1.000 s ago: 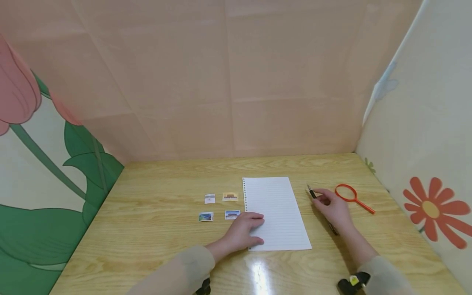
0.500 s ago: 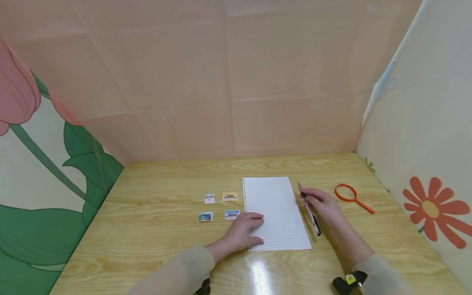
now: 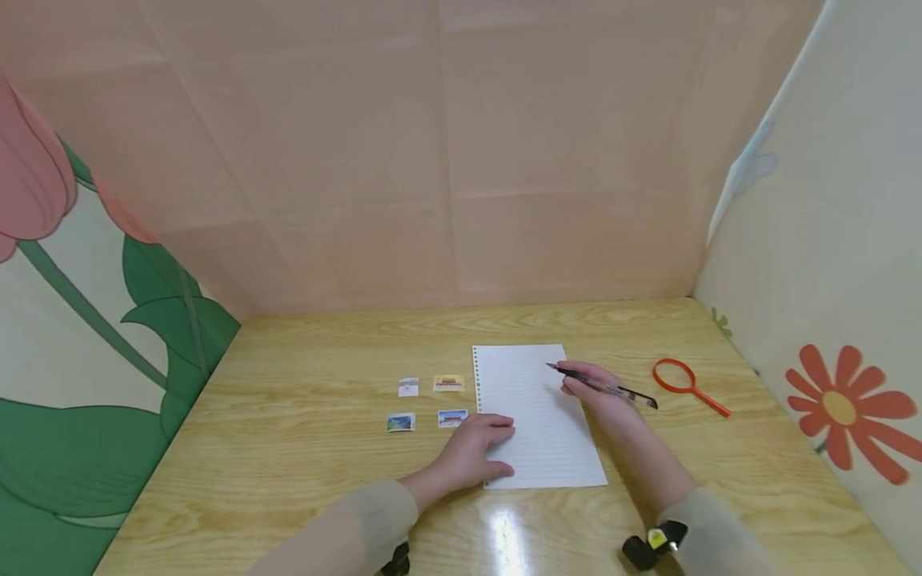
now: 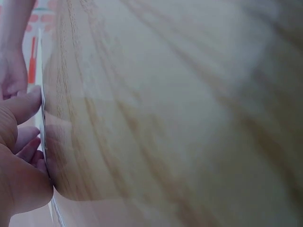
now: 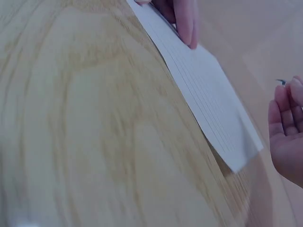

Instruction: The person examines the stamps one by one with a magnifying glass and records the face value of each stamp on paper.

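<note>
A lined, hole-punched sheet of paper [image 3: 533,432] lies on the table, portrait-wise before me. My left hand [image 3: 471,452] rests on its lower left edge, thumb and fingers spread apart. Over the sheet's upper right part, my right hand [image 3: 605,404] pinches a clear-barrelled pen [image 3: 634,394] with a black grip. Its tip points left and its rear end sticks out right past the hand; whether the tip touches the paper I cannot tell. In the right wrist view the right hand [image 5: 289,135] is at the right edge, with only a bit of pen showing.
Left of the sheet lie several small stamp-like picture cards: a whitish one [image 3: 408,387], a yellow one [image 3: 449,383], a green-blue one [image 3: 400,422] and a blue one [image 3: 452,418]. A red magnifying glass [image 3: 695,379] lies to the right. A pinkish backdrop [image 3: 446,160] rises behind the table.
The right hand has moved left with the pen, from the table beside the paper to over its upper right. The pen has swung from steeply slanted to nearly level. The left hand stays put.
</note>
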`<state>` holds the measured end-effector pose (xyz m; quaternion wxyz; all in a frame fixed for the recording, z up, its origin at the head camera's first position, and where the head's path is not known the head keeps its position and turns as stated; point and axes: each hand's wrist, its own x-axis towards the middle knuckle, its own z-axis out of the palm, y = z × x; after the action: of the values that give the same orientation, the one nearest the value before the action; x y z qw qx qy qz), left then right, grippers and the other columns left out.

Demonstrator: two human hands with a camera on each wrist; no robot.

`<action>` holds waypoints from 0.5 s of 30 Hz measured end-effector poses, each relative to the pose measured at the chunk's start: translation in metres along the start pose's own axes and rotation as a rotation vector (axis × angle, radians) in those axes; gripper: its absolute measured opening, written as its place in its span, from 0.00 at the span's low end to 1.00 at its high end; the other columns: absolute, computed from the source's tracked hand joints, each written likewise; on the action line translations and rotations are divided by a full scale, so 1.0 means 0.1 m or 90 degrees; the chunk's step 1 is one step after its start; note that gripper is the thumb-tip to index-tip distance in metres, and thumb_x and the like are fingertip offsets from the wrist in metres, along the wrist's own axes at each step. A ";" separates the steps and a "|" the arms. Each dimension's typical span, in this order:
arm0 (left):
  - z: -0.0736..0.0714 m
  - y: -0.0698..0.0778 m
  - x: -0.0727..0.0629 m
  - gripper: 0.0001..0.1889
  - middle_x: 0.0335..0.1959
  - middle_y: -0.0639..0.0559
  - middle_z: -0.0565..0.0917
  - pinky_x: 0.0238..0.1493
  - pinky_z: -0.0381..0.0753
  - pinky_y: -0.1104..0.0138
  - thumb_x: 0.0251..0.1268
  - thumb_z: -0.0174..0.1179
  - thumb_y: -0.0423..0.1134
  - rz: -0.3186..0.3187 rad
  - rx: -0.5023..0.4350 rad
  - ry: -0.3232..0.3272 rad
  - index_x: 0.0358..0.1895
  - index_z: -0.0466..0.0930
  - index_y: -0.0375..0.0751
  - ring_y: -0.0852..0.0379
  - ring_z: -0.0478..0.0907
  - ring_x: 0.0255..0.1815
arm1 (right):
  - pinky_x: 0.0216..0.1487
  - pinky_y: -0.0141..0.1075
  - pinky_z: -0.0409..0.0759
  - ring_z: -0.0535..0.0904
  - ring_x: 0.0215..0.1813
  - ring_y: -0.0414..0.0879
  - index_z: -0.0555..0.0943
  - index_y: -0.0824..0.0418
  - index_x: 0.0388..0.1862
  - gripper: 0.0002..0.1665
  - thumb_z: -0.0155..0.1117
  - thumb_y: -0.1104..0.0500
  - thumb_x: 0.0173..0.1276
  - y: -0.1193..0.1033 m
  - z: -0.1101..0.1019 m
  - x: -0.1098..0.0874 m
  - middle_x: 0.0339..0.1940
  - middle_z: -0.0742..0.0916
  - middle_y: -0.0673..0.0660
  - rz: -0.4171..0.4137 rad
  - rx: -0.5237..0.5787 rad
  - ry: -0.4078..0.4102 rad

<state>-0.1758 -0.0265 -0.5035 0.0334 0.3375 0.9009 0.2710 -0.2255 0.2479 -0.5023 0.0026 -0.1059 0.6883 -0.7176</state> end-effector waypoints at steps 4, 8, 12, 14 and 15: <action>0.00 0.00 0.01 0.31 0.65 0.53 0.76 0.70 0.63 0.63 0.57 0.73 0.46 -0.004 0.001 -0.006 0.63 0.78 0.39 0.54 0.69 0.67 | 0.53 0.31 0.80 0.82 0.54 0.48 0.72 0.77 0.65 0.26 0.61 0.65 0.72 0.02 0.11 0.10 0.57 0.82 0.55 0.016 -0.027 -0.014; 0.00 -0.01 0.01 0.31 0.66 0.53 0.76 0.70 0.62 0.63 0.57 0.73 0.47 -0.008 -0.001 -0.009 0.64 0.78 0.39 0.54 0.68 0.68 | 0.53 0.33 0.81 0.82 0.55 0.52 0.73 0.74 0.65 0.25 0.61 0.62 0.74 0.01 0.22 0.20 0.58 0.81 0.67 0.025 -0.077 -0.034; 0.01 -0.02 0.02 0.31 0.66 0.54 0.76 0.70 0.62 0.63 0.57 0.73 0.47 -0.007 -0.006 -0.009 0.64 0.77 0.39 0.55 0.68 0.68 | 0.51 0.35 0.82 0.83 0.52 0.55 0.77 0.72 0.62 0.22 0.61 0.60 0.74 0.03 0.33 0.31 0.54 0.82 0.73 0.025 -0.105 -0.039; 0.01 -0.03 0.02 0.31 0.66 0.54 0.76 0.70 0.62 0.63 0.57 0.73 0.47 -0.006 -0.009 -0.009 0.64 0.77 0.39 0.55 0.68 0.68 | 0.50 0.34 0.82 0.83 0.51 0.55 0.78 0.71 0.60 0.20 0.61 0.61 0.74 0.03 0.39 0.36 0.52 0.84 0.71 0.022 -0.124 -0.045; 0.02 -0.03 0.02 0.31 0.66 0.54 0.76 0.70 0.62 0.63 0.57 0.73 0.47 -0.006 -0.010 -0.009 0.64 0.78 0.39 0.55 0.68 0.68 | 0.48 0.33 0.83 0.84 0.50 0.54 0.79 0.70 0.58 0.19 0.62 0.61 0.73 0.03 0.42 0.39 0.50 0.85 0.69 0.024 -0.134 -0.044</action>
<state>-0.1790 -0.0265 -0.5062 0.0439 0.3349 0.9001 0.2752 -0.2574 0.2007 -0.4986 0.0285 -0.1175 0.7613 -0.6370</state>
